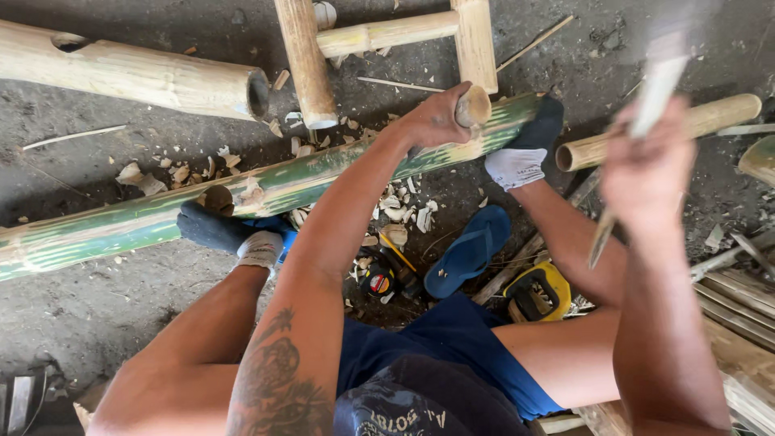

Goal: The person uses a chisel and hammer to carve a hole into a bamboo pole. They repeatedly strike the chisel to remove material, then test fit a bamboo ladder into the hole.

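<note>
Gripping a short wooden handle [473, 106], the left hand [436, 119] has its fingers closed round it, the handle's butt end showing at about 1 o'clock from the frame centre. The tool's lower end is hidden behind the hand, so I cannot tell how it meets the pole. Right hand [646, 169] is raised at 3 o'clock, blurred, fingers closed on a long pale blade or stick [655, 89] that pokes out above and below the fist.

Green bamboo pole [274, 187] lies on the dirt floor [97, 299] running from 9 o'clock up to 1 o'clock, right under the left hand. Two feet in dark-and-white socks pin it: left foot [230, 232] at 8 o'clock against the pole's near side, right foot [525, 149] at 2 o'clock on its end.

Around: pale chips [400, 208] scattered beside the pole between the legs. Blue flip-flop [468, 252] at 4 o'clock, just beside the right shin. Tape measure [379, 282] near centre, low. Yellow-and-black tool [537, 292] at 4 o'clock under the right knee; kind unclear. Thick tan bamboo log [129, 73] at 10 o'clock, hollow end open, nothing visible inside. Bamboo frame [387, 36] at 12 o'clock. Another tan pole [670, 129] at 2 o'clock, partly blocked by the right hand. Wood slats [743, 323] at 4 o'clock.
</note>
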